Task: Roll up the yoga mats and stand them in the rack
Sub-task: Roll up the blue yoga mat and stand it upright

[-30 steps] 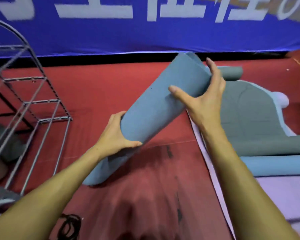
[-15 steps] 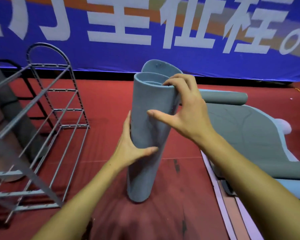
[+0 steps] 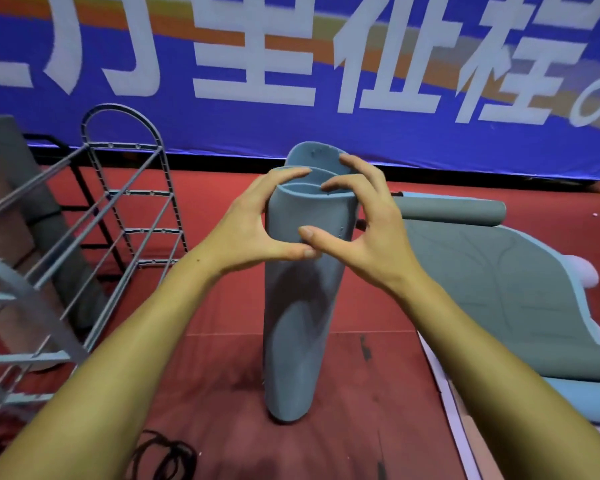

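A rolled blue-grey yoga mat (image 3: 297, 341) stands upright on the red floor in front of me, its loose spiral showing at the top. My left hand (image 3: 253, 230) wraps the upper left side of the roll, fingers over the rim. My right hand (image 3: 364, 223) grips the upper right side, fingertips on the rim and thumb across the front. The grey metal rack (image 3: 132, 202) stands tilted at the left. A second grey mat (image 3: 492, 299), partly rolled at its far end, lies on the floor at the right.
A blue banner (image 3: 291, 81) with white characters hangs along the back. Dark rolled mats (image 3: 25, 209) sit behind the rack bars at the far left. A black cord (image 3: 163, 455) lies on the floor near my left arm. Pale mats (image 3: 568, 403) lie at the right edge.
The mat went from tilted in the air to standing upright on the floor. My left hand slid from the middle of the roll up to its top rim, beside my right hand.
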A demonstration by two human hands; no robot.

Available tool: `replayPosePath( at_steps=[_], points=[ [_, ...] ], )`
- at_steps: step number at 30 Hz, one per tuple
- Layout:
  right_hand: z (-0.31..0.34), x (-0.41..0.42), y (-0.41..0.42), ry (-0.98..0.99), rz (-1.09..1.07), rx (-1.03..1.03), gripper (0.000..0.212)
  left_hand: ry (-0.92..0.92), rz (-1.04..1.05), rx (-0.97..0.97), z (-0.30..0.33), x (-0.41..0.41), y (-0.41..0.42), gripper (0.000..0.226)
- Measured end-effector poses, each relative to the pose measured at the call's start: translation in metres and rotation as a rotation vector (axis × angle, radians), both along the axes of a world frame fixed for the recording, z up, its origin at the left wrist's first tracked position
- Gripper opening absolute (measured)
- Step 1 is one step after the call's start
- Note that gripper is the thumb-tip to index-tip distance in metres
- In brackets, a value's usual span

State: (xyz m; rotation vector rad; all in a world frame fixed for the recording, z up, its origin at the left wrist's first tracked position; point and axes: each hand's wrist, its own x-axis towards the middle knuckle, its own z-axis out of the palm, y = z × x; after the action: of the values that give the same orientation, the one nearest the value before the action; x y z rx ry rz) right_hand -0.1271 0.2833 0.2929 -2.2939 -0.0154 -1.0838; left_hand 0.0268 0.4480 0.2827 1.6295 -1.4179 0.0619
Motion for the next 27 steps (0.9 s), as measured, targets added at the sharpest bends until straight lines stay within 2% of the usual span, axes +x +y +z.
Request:
replayPosePath(
  at_steps=[6,9,16,21,24,27],
  points=[
    [0.007,-0.007,0.004,-0.003,-0.014,0.021,0.055,0.031,0.034,-0.079,-0.003,-0.011,0.002,0.079],
    [0.004,-0.011,0.002,0.0,-0.005,-0.039,0.054,-0.007,0.051,-0.083,-0.006,-0.01,0.004,0.074],
    [0.001,-0.026,0.002,0.056,-0.015,-0.042,0.059,0.086,0.046,-0.047,-0.004,-0.026,0.007,0.078],
    [0.014,-0.031,-0.004,0.023,-0.008,-0.108,0.062,0.105,0.058,-0.143,-0.001,-0.032,0.01,0.088],
    [0.001,-0.042,0.003,0.178,0.01,-0.125,0.062,0.124,0.061,-0.029,-0.012,-0.043,0.017,0.094],
    [0.003,-0.044,-0.005,0.127,0.012,-0.141,0.068,0.088,0.047,-0.038,-0.009,-0.042,0.018,0.095]
  ],
)
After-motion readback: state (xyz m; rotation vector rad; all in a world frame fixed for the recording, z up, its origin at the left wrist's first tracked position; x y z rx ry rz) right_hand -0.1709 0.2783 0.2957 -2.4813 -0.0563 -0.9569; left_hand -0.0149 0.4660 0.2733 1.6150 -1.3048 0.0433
